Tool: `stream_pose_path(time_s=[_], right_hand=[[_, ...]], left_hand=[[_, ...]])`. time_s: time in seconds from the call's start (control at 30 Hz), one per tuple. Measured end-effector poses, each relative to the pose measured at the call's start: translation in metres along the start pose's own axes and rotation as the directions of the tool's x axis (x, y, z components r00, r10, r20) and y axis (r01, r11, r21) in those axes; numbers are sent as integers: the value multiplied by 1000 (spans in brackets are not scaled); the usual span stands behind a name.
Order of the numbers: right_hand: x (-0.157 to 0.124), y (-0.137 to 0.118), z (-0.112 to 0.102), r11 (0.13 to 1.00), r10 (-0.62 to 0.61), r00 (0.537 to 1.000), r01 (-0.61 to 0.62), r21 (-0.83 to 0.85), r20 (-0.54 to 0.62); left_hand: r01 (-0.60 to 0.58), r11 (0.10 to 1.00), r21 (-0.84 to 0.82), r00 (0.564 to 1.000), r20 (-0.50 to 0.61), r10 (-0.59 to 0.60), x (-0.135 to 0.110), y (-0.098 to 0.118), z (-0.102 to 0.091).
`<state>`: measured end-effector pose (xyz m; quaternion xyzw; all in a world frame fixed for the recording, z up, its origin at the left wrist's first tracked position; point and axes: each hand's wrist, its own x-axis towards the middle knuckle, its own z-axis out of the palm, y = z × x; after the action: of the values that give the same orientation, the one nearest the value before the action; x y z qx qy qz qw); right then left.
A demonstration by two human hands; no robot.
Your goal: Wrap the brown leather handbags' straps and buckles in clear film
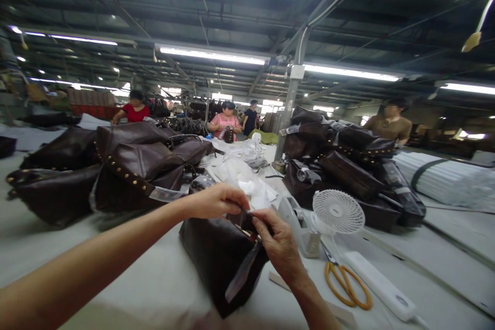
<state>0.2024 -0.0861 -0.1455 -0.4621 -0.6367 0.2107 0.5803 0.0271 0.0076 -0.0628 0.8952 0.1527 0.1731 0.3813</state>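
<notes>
The left hand (216,201) reaches in from the lower left with its fingers drawn together, pinching the top edge of a dark brown leather bag (216,263). The right hand (280,247) meets it from the other side, thumb and forefinger nipped on the same edge, the two hands nearly touching. The bag stands on the pale tabletop (116,278) right in front of the person, and a greyish translucent strip (242,273) hangs down its near corner below the right hand. Just right of the hands sits a white tape dispenser (299,227), and beside that a small white fan (337,211) faces the camera. Yellow-handled scissors (346,283) lie flat in front of the fan, next to a white power strip (381,286). Behind the hands lies a heap of white wrapping paper and clear plastic (247,175). A pile of studded brown bags (116,165) fills the left of the tabletop, and another pile of dark bags (348,165) rises on the right. Farther back, other people (226,124) work at the far end under long strip lights.
</notes>
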Motion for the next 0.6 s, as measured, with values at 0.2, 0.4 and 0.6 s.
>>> stream_pose_path(time_s=[0.2, 0.4, 0.6], right_hand=[[0, 0, -3, 999, 15, 1000, -15, 31, -3], [2, -1, -4, 1000, 2, 1000, -2, 16, -2], [2, -1, -2, 1000, 5, 1000, -4, 24, -28]], left_hand=[[-12, 953, 304, 981, -181, 71, 1, 5, 12], [-182, 925, 332, 963, -130, 236, 2, 3, 15], [-213, 966, 145, 958, -161, 236, 4, -4, 18]])
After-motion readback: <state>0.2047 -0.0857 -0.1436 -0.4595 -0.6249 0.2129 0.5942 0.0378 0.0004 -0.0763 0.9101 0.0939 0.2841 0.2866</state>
